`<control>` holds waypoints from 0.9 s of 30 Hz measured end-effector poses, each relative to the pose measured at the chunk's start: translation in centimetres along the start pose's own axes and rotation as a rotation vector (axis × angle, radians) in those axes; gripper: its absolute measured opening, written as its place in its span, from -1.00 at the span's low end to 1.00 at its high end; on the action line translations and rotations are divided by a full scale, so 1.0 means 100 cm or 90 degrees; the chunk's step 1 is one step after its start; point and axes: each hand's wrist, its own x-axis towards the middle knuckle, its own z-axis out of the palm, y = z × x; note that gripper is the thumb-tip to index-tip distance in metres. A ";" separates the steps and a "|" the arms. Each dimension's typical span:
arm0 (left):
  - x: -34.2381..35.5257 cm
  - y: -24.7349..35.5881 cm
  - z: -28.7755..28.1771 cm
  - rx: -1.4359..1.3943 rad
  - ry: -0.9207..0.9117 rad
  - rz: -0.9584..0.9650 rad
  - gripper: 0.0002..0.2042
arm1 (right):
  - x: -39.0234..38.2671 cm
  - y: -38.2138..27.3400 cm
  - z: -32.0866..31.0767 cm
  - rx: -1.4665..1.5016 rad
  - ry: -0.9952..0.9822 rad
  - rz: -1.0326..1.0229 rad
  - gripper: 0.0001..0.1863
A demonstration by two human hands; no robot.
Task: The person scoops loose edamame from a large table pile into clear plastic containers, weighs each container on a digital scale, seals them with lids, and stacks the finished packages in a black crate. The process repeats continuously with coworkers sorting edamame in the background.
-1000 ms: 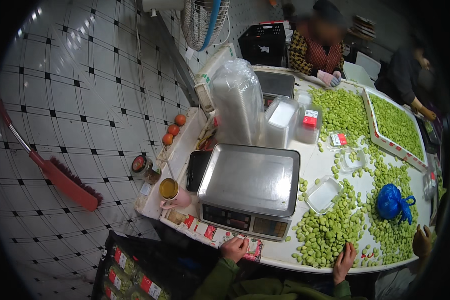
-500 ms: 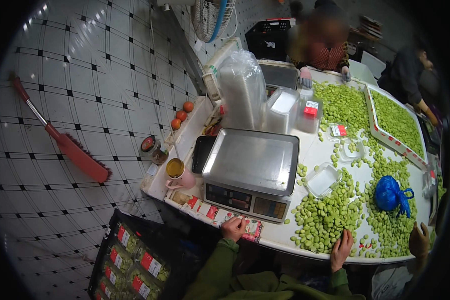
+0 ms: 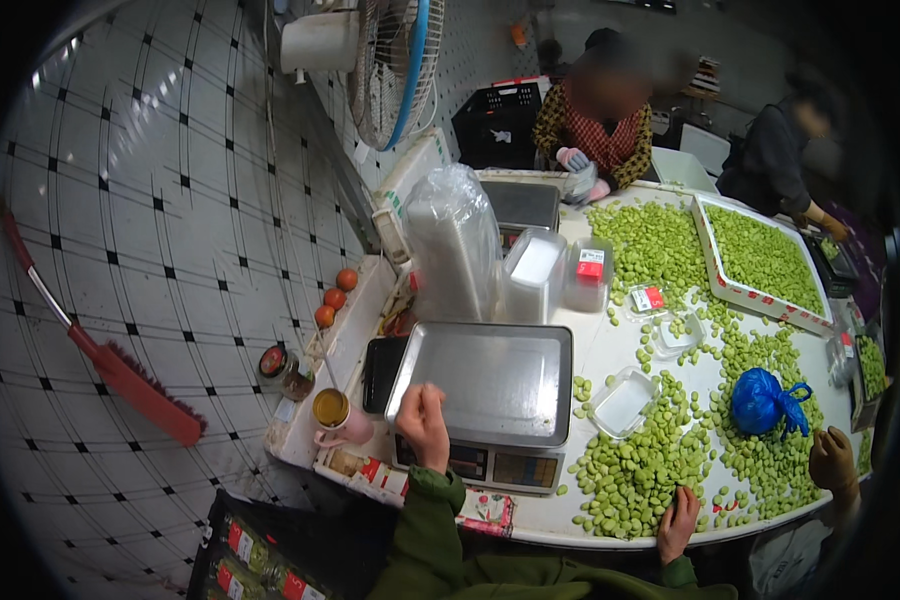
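Beside tiled floor (image 3: 170,290), a white table (image 3: 542,513) bears a digital scale (image 3: 500,385) lengthwise along its near edge, left hand (image 3: 425,425) clenched above, slack-fingered right hand (image 3: 678,522) touching broad beans (image 3: 628,477).

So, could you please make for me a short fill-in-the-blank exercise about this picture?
1. The tied plastic bag among the green beans is ____.
2. The person's own ____ hand rests at the edge of the beans.
3. ____ round orange-red fruits lie in a row.
4. The mug beside the scale is ____.

Missing words: blue; right; three; pink.
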 end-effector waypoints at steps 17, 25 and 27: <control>0.316 -0.020 0.167 0.528 -0.238 0.369 -0.73 | -0.005 0.000 0.002 -0.012 0.043 0.107 -0.52; 0.327 -0.037 0.115 0.264 -0.044 0.425 -0.81 | -0.005 -0.003 0.003 -0.002 0.029 0.134 -0.50; 0.339 -0.041 0.107 0.176 -0.019 0.377 -0.82 | -0.005 -0.003 0.004 0.000 0.035 0.145 -0.49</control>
